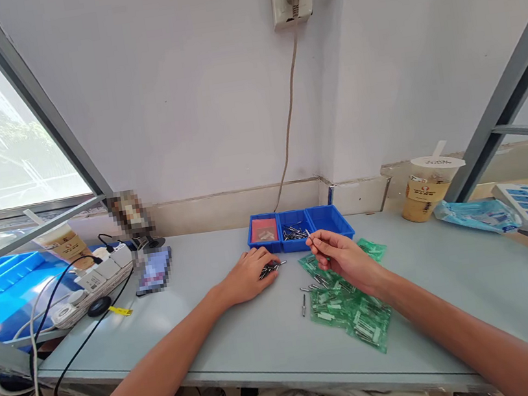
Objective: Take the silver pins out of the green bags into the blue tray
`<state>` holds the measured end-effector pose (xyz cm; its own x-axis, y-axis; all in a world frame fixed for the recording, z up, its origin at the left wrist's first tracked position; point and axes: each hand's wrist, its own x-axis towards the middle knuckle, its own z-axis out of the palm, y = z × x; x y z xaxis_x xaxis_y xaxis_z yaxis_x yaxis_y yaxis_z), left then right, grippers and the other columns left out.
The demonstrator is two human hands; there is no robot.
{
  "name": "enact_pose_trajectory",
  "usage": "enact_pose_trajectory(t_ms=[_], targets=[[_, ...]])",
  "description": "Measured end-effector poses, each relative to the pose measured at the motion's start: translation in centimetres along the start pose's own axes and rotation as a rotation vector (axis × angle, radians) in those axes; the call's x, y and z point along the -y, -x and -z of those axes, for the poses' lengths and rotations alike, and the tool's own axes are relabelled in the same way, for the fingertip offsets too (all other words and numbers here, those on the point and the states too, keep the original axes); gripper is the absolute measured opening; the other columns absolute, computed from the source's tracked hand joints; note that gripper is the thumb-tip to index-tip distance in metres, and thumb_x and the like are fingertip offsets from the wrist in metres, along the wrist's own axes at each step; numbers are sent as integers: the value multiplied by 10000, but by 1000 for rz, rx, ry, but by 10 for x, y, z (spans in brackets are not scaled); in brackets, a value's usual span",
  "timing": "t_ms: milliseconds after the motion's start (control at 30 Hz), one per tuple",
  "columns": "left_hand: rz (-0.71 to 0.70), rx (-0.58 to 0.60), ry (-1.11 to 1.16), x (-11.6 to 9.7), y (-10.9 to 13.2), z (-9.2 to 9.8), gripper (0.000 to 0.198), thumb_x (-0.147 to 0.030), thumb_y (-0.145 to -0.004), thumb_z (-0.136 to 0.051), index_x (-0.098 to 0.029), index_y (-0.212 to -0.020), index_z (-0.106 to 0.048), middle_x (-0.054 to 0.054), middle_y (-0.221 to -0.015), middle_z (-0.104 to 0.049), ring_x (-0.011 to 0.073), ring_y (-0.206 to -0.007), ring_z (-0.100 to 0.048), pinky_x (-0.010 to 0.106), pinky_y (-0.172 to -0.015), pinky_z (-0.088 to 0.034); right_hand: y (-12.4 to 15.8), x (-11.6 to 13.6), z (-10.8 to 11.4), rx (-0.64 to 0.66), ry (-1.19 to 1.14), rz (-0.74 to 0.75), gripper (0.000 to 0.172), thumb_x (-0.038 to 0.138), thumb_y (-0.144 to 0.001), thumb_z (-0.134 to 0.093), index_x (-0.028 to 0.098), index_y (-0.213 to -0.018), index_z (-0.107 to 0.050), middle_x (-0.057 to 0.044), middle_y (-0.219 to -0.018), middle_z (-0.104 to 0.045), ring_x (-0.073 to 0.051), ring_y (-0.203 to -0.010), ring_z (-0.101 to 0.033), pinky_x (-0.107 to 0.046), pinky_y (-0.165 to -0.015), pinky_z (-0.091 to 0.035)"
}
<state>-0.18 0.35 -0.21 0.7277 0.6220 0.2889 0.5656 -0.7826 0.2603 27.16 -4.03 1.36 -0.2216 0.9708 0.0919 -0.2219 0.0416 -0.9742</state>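
Observation:
My left hand [248,277] rests on the table, its fingers curled round a small bunch of metal pins [269,269]. With thumb and fingertips together, my right hand [344,259] pinches one small metal pin [308,234] in front of the blue three-part bin [327,209]. More dark and silvery pins [293,232] lie in the bin's middle compartment. Under and beside my right hand are green plastic bags [383,329] holding several metal pins. A few loose pins [303,305] lie at the bags' left edge.
The bin's left compartment holds a reddish sheet [258,225] with small pale pieces. Leftward are a phone [155,270], a power strip [94,284] with cables and a drink cup [67,245]. Another cup [432,184] and a blue packet [476,217] stand at the right.

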Motion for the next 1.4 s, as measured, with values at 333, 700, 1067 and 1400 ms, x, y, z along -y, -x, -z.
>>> enact_pose_trajectory(t_ms=[333,700,1067,1400], targets=[[-7,-5,10,-1,0,1,235,-374,-1067,-508,-244,-1223,-626,70,-1158,-642,247,-1075,-573,393,-948,-430,0,2,-3,-84,282,74,376,561,-826,-805,236,-919,-641,45,-781,-537,-133,-658,-465,-281,-628,-392],[3,-3,1,-1,0,1,237,-374,-1066,-515,-250,-1232,-628,69,-1157,-641,247,-1075,-572,393,-959,-433,0,-2,-2,-26,32,-31,401,599,-846,-774,214,-869,-661,22,-783,-516,-122,-653,-433,-272,-618,-402],[1,1,6,-1,0,2,253,-396,-1070,-499,-251,-1229,-630,67,-1149,-638,244,-1067,-569,390,-950,-434,-1,-3,-2,-100,83,-45,413,588,-846,-775,231,-811,-569,45,-694,-469,-135,-633,-440,-284,-623,-405],[8,4,8,-3,0,2,250,-389,-1065,-510,-251,-1235,-631,68,-1157,-641,250,-1081,-572,391,-951,-430,-11,-10,3,-219,53,-46,433,628,-818,-768,233,-958,-664,33,-747,-544,-111,-548,-465,-282,-545,-417]])
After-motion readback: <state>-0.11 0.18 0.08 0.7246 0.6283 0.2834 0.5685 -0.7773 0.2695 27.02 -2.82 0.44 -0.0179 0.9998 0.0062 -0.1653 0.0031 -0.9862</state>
